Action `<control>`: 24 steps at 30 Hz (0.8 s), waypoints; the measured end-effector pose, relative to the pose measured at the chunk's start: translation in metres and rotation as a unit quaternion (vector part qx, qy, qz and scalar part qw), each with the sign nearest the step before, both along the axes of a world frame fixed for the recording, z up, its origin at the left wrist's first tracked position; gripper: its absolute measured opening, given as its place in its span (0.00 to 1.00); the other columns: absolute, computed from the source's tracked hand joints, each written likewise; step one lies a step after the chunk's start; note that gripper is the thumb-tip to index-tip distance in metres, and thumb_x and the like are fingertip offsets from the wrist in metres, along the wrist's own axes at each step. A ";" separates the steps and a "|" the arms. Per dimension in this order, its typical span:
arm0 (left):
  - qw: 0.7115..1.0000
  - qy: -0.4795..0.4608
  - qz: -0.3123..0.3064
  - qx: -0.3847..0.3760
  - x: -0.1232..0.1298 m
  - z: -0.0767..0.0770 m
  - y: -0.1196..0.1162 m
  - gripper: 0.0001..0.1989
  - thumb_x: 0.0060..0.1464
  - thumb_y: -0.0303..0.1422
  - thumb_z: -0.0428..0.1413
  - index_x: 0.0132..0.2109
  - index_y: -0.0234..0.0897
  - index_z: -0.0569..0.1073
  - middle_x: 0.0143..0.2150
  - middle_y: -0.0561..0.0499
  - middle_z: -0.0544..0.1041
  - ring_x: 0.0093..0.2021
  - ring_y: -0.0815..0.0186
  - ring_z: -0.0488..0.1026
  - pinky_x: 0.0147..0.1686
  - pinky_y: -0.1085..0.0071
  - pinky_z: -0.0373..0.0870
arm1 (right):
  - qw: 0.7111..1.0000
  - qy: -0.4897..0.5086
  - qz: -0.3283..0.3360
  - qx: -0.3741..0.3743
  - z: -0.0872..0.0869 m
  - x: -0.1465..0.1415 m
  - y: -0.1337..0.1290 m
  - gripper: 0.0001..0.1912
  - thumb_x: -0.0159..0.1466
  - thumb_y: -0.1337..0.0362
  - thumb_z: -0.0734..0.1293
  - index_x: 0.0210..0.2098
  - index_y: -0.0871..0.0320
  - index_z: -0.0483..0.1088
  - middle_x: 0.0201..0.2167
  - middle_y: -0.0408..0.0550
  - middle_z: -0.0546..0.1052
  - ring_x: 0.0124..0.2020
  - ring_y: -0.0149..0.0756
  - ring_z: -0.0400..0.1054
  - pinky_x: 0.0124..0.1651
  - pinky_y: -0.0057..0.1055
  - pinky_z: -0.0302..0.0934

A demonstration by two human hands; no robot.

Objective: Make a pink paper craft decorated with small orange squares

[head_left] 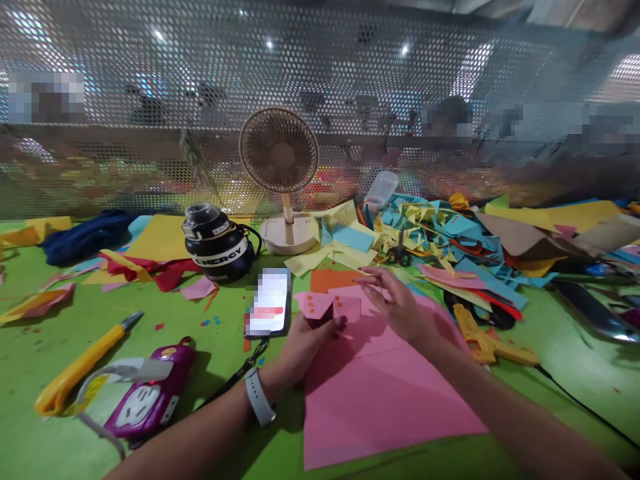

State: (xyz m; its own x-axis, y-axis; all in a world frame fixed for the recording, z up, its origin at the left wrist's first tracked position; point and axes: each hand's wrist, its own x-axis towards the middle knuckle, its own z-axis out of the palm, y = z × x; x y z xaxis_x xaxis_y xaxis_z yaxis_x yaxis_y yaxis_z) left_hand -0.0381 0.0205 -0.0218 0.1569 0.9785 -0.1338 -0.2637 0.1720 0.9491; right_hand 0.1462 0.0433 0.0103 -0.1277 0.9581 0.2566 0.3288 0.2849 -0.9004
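My left hand point(304, 343) is closed around a small folded piece of pink paper point(314, 304) dotted with little orange squares. To its right, my right hand point(397, 303) hovers with its fingers apart and nothing visible in them. Beneath both hands lies a large pink sheet point(375, 400), creased across its upper part. The edge of an orange paper point(327, 280) shows just beyond it. A phone with a lit screen point(269, 303) lies beside my left hand. Small dark spots show on the left fingertips; I cannot tell what they are.
A yellow glue gun point(483, 340) with a black cord lies right of the sheet. Coloured paper scraps point(435, 230) heap behind. A fan point(279, 153) and black bottle point(217, 250) stand at the back. Yellow-handled scissors point(85, 367) and a purple device point(150, 393) lie left.
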 end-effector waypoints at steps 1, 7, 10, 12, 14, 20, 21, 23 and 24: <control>1.000 -0.002 0.003 0.000 0.000 -0.001 0.000 0.15 0.39 0.36 0.69 0.32 0.33 0.75 0.28 0.49 0.78 0.26 0.67 0.72 0.28 0.72 0.69 | 1.000 -0.020 0.008 -0.006 0.005 0.005 0.001 0.16 0.63 0.61 0.64 0.51 0.55 0.66 0.43 0.52 0.79 0.49 0.40 0.73 0.47 0.37 0.68; 1.000 -0.008 0.012 -0.007 -0.001 -0.002 -0.001 0.15 0.39 0.35 0.69 0.33 0.34 0.75 0.30 0.48 0.79 0.29 0.65 0.74 0.29 0.71 0.70 | 0.996 -0.073 0.058 0.010 0.060 0.043 -0.006 0.14 0.62 0.58 0.66 0.46 0.56 0.72 0.38 0.50 0.81 0.41 0.41 0.77 0.44 0.38 0.71; 1.000 -0.002 0.010 -0.009 -0.002 -0.001 -0.001 0.16 0.38 0.36 0.69 0.33 0.34 0.75 0.29 0.49 0.78 0.28 0.65 0.74 0.28 0.71 0.70 | 0.997 -0.033 -0.016 0.066 0.084 0.063 -0.017 0.14 0.63 0.58 0.67 0.47 0.54 0.71 0.38 0.49 0.81 0.44 0.43 0.77 0.47 0.39 0.70; 1.000 0.000 0.008 -0.009 -0.002 -0.002 0.000 0.15 0.38 0.36 0.69 0.32 0.34 0.75 0.29 0.50 0.78 0.28 0.66 0.74 0.28 0.72 0.70 | 0.995 -0.069 -0.028 0.072 0.084 0.075 -0.023 0.15 0.63 0.58 0.66 0.48 0.54 0.71 0.38 0.49 0.81 0.43 0.43 0.77 0.45 0.38 0.71; 1.000 -0.001 0.006 -0.006 -0.002 -0.003 -0.001 0.15 0.39 0.36 0.69 0.32 0.34 0.75 0.29 0.50 0.78 0.28 0.66 0.73 0.28 0.73 0.70 | 0.983 -0.166 -0.020 0.070 0.068 0.082 -0.028 0.15 0.63 0.59 0.65 0.49 0.54 0.72 0.37 0.49 0.81 0.40 0.42 0.77 0.41 0.37 0.71; 1.000 -0.013 -0.007 0.014 -0.003 -0.005 -0.002 0.12 0.43 0.34 0.68 0.34 0.34 0.76 0.31 0.50 0.79 0.30 0.67 0.74 0.31 0.73 0.71 | 0.889 -0.448 0.051 0.079 -0.004 0.082 -0.036 0.15 0.64 0.65 0.60 0.45 0.58 0.75 0.40 0.56 0.81 0.42 0.46 0.75 0.44 0.42 0.68; 1.000 -0.016 -0.010 0.019 -0.003 -0.005 -0.001 0.11 0.44 0.34 0.68 0.34 0.35 0.76 0.32 0.50 0.79 0.31 0.67 0.75 0.32 0.72 0.71 | 0.880 -0.466 0.058 0.074 -0.010 0.080 -0.036 0.15 0.64 0.67 0.60 0.46 0.59 0.75 0.41 0.57 0.80 0.43 0.47 0.74 0.45 0.43 0.67; 0.999 -0.020 -0.013 0.025 -0.003 -0.005 -0.001 0.11 0.45 0.33 0.67 0.35 0.35 0.76 0.33 0.50 0.79 0.32 0.67 0.75 0.33 0.72 0.71 | 0.871 -0.484 0.060 0.060 -0.016 0.078 -0.035 0.15 0.63 0.69 0.60 0.46 0.59 0.75 0.41 0.58 0.80 0.43 0.48 0.74 0.44 0.42 0.67; 0.999 -0.023 -0.012 0.025 -0.003 -0.005 -0.001 0.11 0.45 0.33 0.67 0.36 0.35 0.76 0.33 0.51 0.80 0.32 0.67 0.75 0.33 0.72 0.72 | 0.870 -0.487 0.057 0.052 -0.017 0.077 -0.034 0.16 0.62 0.71 0.61 0.46 0.59 0.75 0.41 0.57 0.81 0.42 0.47 0.74 0.43 0.40 0.67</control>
